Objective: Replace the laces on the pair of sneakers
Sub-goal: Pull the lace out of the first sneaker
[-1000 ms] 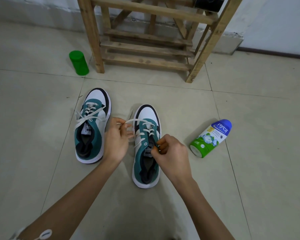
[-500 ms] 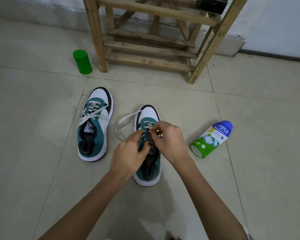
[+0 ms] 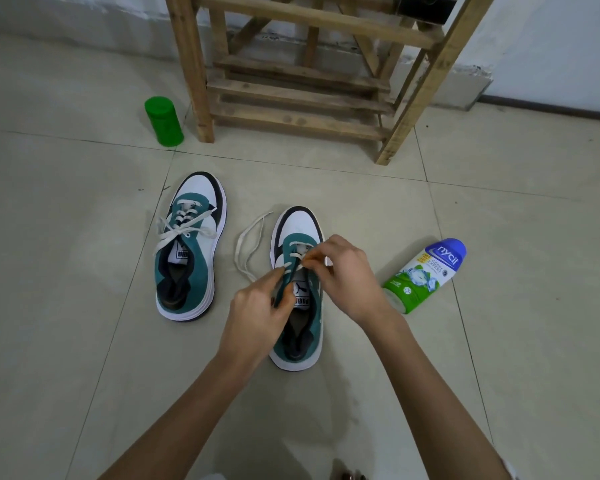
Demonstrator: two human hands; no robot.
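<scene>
Two grips at the near shoe (image 3: 300, 225) on the floor (image 3: 84, 237).
Left grip (image 3: 257, 306) pinches the shoe's teal upper by the tongue; right grip (image 3: 347, 275) pinches the lace (image 3: 293, 256) at the eyelets, its loose end looping left on the tile. Beyond lie the laced second shoe (image 3: 187, 251) and a bottle (image 3: 425, 275) on its side, then a green jar (image 3: 163, 121) and a wooden rack (image 3: 309, 74).
</scene>
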